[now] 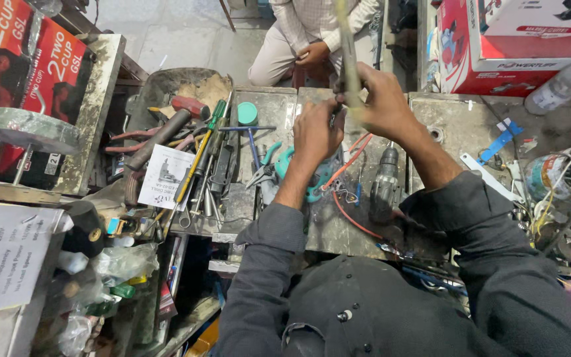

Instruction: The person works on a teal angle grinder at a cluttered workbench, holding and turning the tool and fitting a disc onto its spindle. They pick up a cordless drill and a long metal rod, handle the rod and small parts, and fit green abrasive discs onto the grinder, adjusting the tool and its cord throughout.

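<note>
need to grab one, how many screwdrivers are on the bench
2 clear: a green-handled screwdriver and a yellow-shafted screwdriver, both in the tool pile left of the hands. More may be buried.

We see a worn grey metal bench [460, 122], stained and scratched, under even daylight. Beyond it lies a pale tiled floor [186, 36], where a seated person [312, 30] waits, and red cardboard boxes [497, 46] are stacked at the right.
</note>
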